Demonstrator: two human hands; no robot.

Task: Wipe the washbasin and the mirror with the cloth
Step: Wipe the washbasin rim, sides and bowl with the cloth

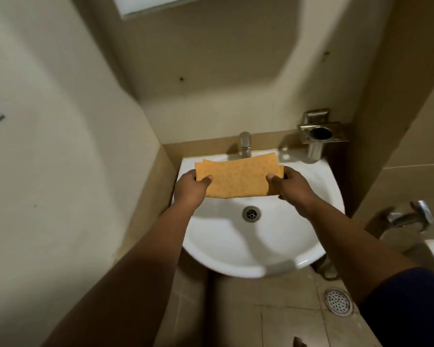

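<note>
Between both hands' grip (thumbs on top), the cloth (238, 179) stretches flat.

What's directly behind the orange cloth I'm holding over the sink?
The tap rises behind the cloth, its top showing above the upper edge. The cloth hides the tap's spout end and the back of the washbasin. The drain below stays uncovered.

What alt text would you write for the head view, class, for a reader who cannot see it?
Two hands, the left hand and the right hand, hold a folded orange cloth stretched between them above a white washbasin. A metal tap stands behind the cloth, and the mirror's lower edge shows at the top.
</note>
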